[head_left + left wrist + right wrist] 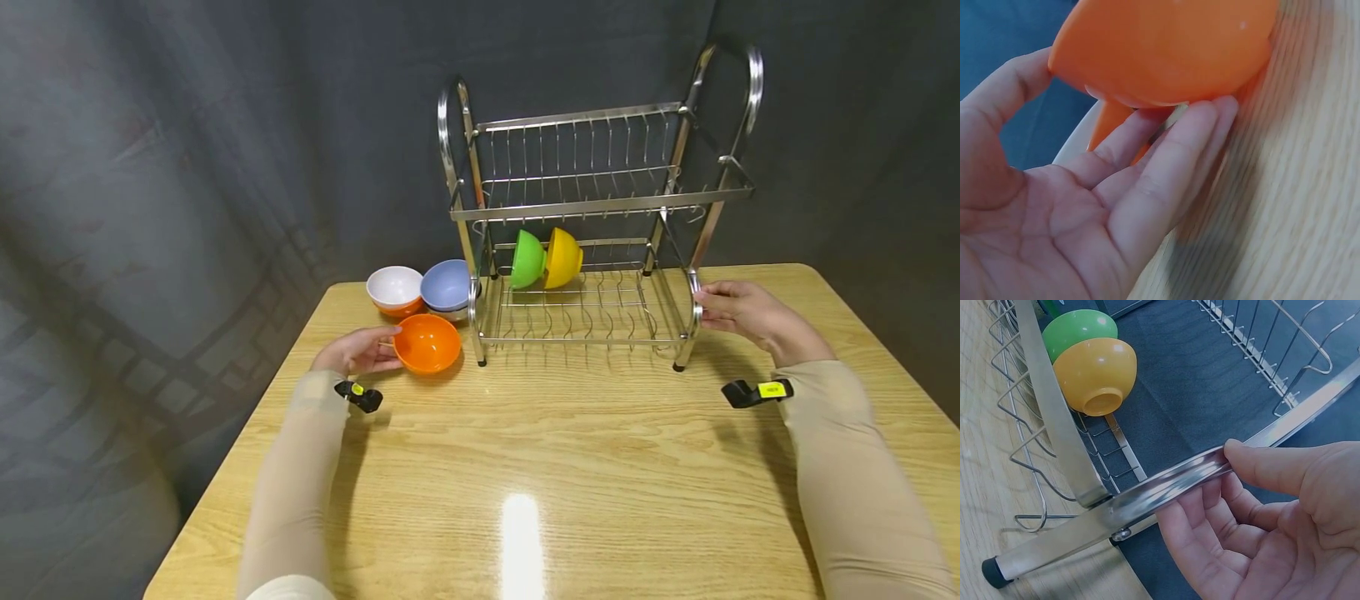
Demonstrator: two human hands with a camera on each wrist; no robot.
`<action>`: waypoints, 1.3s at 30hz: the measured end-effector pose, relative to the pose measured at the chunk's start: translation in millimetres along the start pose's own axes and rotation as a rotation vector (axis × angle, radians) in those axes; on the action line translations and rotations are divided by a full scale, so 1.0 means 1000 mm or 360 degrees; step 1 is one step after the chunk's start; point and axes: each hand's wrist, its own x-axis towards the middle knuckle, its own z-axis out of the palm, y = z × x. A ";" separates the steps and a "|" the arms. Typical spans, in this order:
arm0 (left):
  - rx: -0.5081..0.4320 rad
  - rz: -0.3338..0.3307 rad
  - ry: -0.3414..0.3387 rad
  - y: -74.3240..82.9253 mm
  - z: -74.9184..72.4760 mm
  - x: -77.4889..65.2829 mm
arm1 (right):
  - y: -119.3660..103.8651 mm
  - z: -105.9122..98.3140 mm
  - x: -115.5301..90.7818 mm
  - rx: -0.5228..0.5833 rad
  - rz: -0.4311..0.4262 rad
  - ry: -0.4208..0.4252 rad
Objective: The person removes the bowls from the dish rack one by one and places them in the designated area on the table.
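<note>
Orange bowl point(427, 344), white bowl point(394, 287), pale blue bowl point(446, 285), green bowl point(527, 260) and yellow bowl point(563, 258), unpatterned where visible; rack point(592, 208), silver with black feet point(996, 573); table point(600, 467), pale yellow-brown with streaked wood grain; sleeves point(847, 475), beige; wrist mounts point(738, 394), black with yellow labels point(771, 390); backdrop cloth point(360, 125), dark blue-grey.
</note>
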 end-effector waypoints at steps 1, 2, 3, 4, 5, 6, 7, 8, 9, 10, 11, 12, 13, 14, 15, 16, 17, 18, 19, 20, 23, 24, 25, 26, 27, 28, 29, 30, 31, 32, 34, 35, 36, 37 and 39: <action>0.0000 -0.0006 -0.0002 0.000 0.001 0.001 | 0.000 0.000 0.000 0.0000 -0.0002 0.0001; -0.0004 -0.0013 -0.0003 0.000 0.001 0.002 | 0.000 0.000 0.000 0.0001 -0.0003 0.0001; -0.0007 -0.0017 -0.0008 0.000 0.002 0.002 | 0.000 0.000 0.000 0.0001 -0.0005 0.0001; -0.0017 -0.0021 -0.0008 0.000 0.002 0.002 | 0.000 0.001 0.000 0.0004 -0.0007 0.0000; -0.0018 -0.0019 -0.0022 0.000 0.003 0.001 | 0.001 0.001 0.000 0.0007 -0.0008 -0.0001; -0.0017 -0.0013 -0.0033 0.000 0.003 0.001 | 0.001 0.001 0.000 0.0006 -0.0008 -0.0001; -0.0008 0.0003 -0.0053 0.000 0.003 0.000 | 0.001 0.001 0.000 0.0007 -0.0008 -0.0001; -0.0018 0.0014 -0.0074 0.000 0.003 0.000 | 0.001 0.001 0.000 0.0005 -0.0007 -0.0001; -0.0015 0.0025 -0.0089 0.000 0.003 -0.001 | 0.001 0.001 0.001 0.0005 -0.0004 0.0000; -0.0011 0.0035 -0.0098 0.000 0.003 -0.001 | 0.000 0.001 0.001 0.0001 -0.0003 -0.0002; -0.0005 0.0046 -0.0108 0.000 0.003 -0.001 | 0.000 0.002 0.001 0.0000 -0.0001 -0.0002; -0.0008 0.0050 -0.0097 0.000 0.003 -0.001 | 0.000 0.002 0.001 -0.0006 0.0001 -0.0002; -0.0013 0.0051 -0.0085 -0.001 0.003 0.000 | 0.000 0.002 0.001 -0.0009 0.0003 -0.0002; -0.0026 0.0045 -0.0061 -0.001 0.003 0.000 | 0.000 0.002 0.001 -0.0013 0.0004 -0.0002; -0.0018 0.0043 -0.0035 -0.002 0.003 0.002 | -0.001 0.002 0.001 -0.0013 0.0009 -0.0001; -0.0025 0.0039 -0.0013 -0.003 0.003 0.003 | -0.001 0.002 0.002 -0.0011 0.0012 0.0003; -0.0032 0.0034 -0.0001 -0.003 0.003 0.004 | -0.002 0.002 0.002 -0.0006 0.0015 0.0008; -0.0036 0.0029 0.0009 -0.003 0.002 0.005 | -0.002 0.002 0.002 -0.0001 0.0018 0.0012; -0.0048 0.0021 0.0020 -0.004 0.002 0.005 | -0.002 0.002 0.002 0.0005 0.0020 0.0017; -0.0054 0.0015 0.0019 -0.004 0.002 0.006 | -0.002 0.002 0.003 0.0010 0.0023 0.0021; -0.0053 -0.0004 0.0012 -0.003 0.002 0.007 | -0.002 0.002 0.003 0.0009 0.0029 0.0025; -0.0038 -0.0010 0.0030 -0.002 0.004 0.006 | -0.002 0.002 0.003 0.0004 0.0030 0.0026; -0.0013 -0.0014 0.0061 -0.001 0.005 0.006 | -0.002 0.002 0.003 -0.0001 0.0030 0.0026; 0.0046 -0.0007 0.0086 0.001 0.007 0.005 | -0.002 0.002 0.003 -0.0007 0.0031 0.0025; 0.0129 0.0006 0.0143 0.003 0.010 0.002 | -0.002 0.002 0.002 -0.0012 0.0031 0.0025; 0.0226 0.0030 0.0213 0.006 0.014 0.000 | -0.001 0.001 0.002 -0.0015 0.0029 0.0025; 0.0340 0.0070 0.0303 0.009 0.019 -0.003 | -0.001 0.001 0.002 -0.0014 0.0026 0.0024; 0.0478 0.0141 0.0412 0.012 0.024 -0.007 | -0.001 0.001 0.002 -0.0016 0.0022 0.0019; 0.0659 0.0249 0.0542 0.016 0.031 -0.010 | 0.000 0.001 0.002 -0.0014 0.0017 0.0018; 0.0825 0.0365 0.0685 0.019 0.038 -0.014 | 0.000 0.000 0.001 -0.0016 0.0010 0.0012; 0.1038 0.0614 0.0968 0.028 0.055 -0.020 | 0.001 0.000 0.001 -0.0012 0.0000 0.0007; 0.1112 0.0737 0.1092 0.031 0.065 -0.023 | 0.001 0.000 0.000 -0.0009 -0.0003 0.0005; 0.1164 0.0850 0.1187 0.035 0.075 -0.025 | 0.001 0.000 0.000 -0.0011 -0.0004 0.0002; 0.1185 0.0944 0.1237 0.038 0.084 -0.026 | 0.001 0.000 0.000 -0.0002 -0.0004 0.0001; 0.1121 0.1054 0.1191 0.044 0.102 -0.028 | 0.001 0.000 0.000 0.0007 -0.0001 0.0002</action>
